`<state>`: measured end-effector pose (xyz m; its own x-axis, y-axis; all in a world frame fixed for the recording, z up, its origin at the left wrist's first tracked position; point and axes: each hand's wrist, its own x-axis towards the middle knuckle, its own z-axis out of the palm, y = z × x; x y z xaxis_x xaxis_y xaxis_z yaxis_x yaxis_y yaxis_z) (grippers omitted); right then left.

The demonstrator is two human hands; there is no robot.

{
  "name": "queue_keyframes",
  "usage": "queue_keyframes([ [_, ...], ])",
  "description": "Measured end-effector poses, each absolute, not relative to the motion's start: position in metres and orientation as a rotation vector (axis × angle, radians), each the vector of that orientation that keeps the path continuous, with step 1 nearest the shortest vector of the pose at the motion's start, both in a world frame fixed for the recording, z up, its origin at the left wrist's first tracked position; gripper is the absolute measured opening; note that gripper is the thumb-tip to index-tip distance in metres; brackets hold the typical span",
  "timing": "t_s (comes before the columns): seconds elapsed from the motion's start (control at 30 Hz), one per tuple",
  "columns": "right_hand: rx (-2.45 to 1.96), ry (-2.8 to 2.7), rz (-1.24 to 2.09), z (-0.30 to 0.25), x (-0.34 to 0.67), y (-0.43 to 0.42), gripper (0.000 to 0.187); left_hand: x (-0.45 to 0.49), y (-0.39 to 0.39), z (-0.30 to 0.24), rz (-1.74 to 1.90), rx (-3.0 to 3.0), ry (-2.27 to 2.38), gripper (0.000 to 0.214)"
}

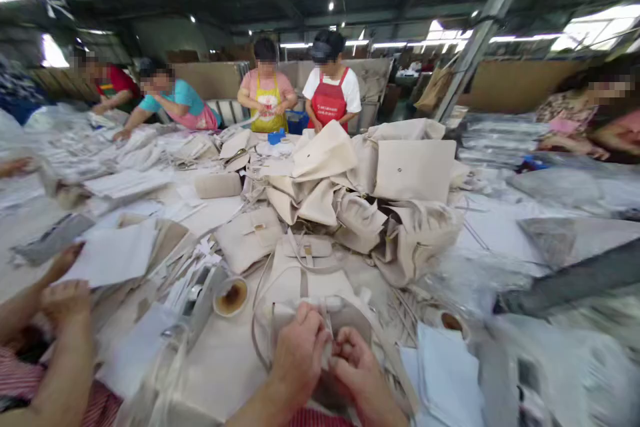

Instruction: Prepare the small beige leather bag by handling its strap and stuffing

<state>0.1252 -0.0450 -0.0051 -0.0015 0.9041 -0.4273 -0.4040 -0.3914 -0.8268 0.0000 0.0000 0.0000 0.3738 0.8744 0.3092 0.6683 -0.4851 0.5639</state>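
A cream handbag [305, 280] with a flap and long straps lies in front of me on the table. My left hand [299, 355] is closed, pinching the bag's near edge. My right hand [359, 368] is also closed on that same edge, fingers touching the left hand's. What is between the fingertips beyond the bag's fabric is hidden.
A heap of cream bags [370, 193] fills the table's middle. A paper cup [231, 297] stands left of my bag, another cup [453, 323] to the right. A co-worker's arms [60, 340] work at my left. Several people stand along the far side. Plastic wrap [550, 320] covers the right.
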Motion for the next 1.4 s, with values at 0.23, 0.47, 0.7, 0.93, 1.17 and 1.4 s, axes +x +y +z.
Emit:
queue_keyframes([
  [0.23, -1.164, -0.632, 1.581, -0.016, 0.128, -0.042, 0.017, -0.017, 0.02, -0.005, 0.955, 2.639, 1.086, 0.024],
  [0.47, -1.14, -0.734, 1.697, -0.029, 0.126, -0.049, 0.029, -0.023, 0.024, 0.025, 0.642, 2.206, 1.413, 0.016],
  [0.7, -1.48, -1.076, 1.456, -0.031, 0.115, -0.059, 0.016, -0.016, 0.014, 0.003, 0.578, 1.554, 1.149, 0.028],
  [0.93, -1.609, -1.044, 1.378, -0.043, 0.109, -0.058, 0.018, 0.007, 0.041, -0.007, 0.748, 0.8, 1.109, 0.059],
  [1.17, -1.42, -0.634, 1.613, -0.035, 0.203, -0.109, 0.031, 0.0, 0.053, -0.007, 0.712, 0.82, 1.221, 0.081],
  [1.4, -2.05, -0.503, 0.908, -0.106, 0.304, -0.182, 0.051, -0.002, 0.046, -0.016, 0.629, 0.783, 1.094, 0.07],
])
